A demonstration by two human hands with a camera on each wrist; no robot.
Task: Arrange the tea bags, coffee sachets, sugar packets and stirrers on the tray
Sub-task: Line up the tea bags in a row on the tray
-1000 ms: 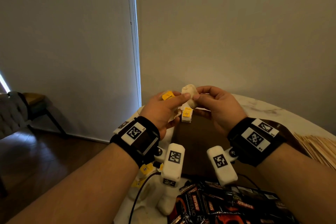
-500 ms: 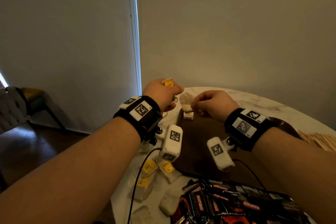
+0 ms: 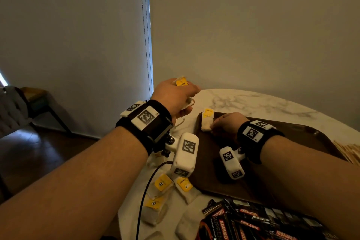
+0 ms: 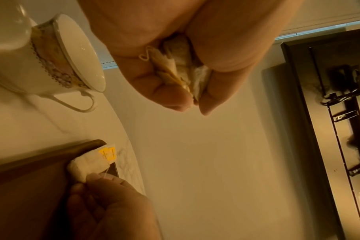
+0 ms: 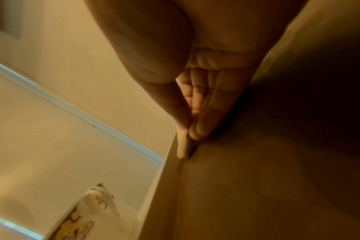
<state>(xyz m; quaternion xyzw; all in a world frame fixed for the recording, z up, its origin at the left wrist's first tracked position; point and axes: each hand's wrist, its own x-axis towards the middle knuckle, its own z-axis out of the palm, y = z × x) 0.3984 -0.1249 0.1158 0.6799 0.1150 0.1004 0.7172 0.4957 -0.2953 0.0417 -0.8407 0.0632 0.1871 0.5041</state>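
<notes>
Now both hands pinch tea bags: right hand [image 3: 227,122] one [image 3: 206,122], left hand [image 3: 175,97] several [image 4: 181,68].

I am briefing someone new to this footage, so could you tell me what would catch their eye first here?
Probably the two hands at the dark brown tray's far left corner: the right hand pinches a tea bag lying there, while the left hand grips another tea bag above the marble table. More tea bags and black coffee sachets lie nearer the camera.
</notes>
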